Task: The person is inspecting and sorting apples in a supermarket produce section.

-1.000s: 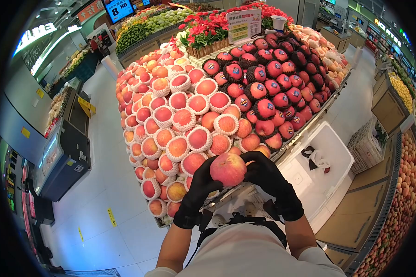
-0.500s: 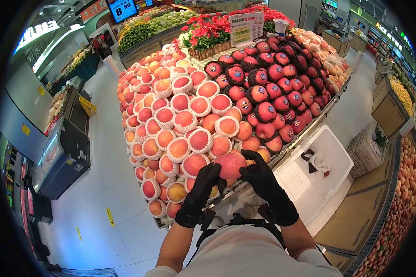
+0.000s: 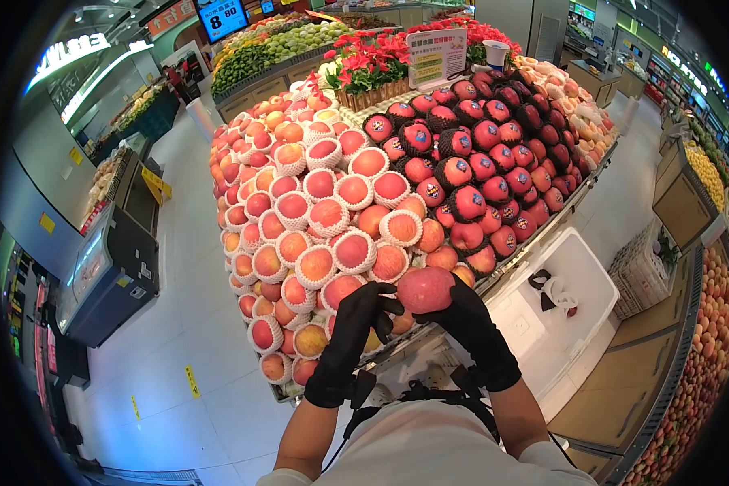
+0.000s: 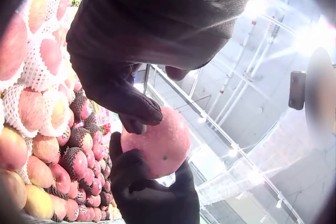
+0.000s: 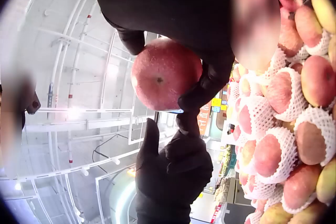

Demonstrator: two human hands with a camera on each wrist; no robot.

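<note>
A bare red apple (image 3: 425, 290) is held up in front of the display by my black-gloved right hand (image 3: 471, 324). In the right wrist view, the thumb and fingers grip the apple (image 5: 160, 77) from opposite sides, its small dark end facing the camera. My gloved left hand (image 3: 352, 328) is just left of the apple, its fingers loosely bent. Its thumb stands straight and a fingertip reaches close to the skin of the fruit in the right wrist view. Left fingertips overlap the apple (image 4: 163, 142) in the left wrist view.
Apples in white foam nets (image 3: 316, 263) pile up beyond my hands. Red apples in dark nets (image 3: 454, 170) lie to their right. A white bin (image 3: 575, 283) holding scraps stands right of the display. Red flowers (image 3: 373, 57), a sign (image 3: 437, 58) and a cup (image 3: 496, 54) are behind.
Both hands held the apple between them at first. It has turned and shifted right in my right hand, while the left fingers have come away from gripping it.
</note>
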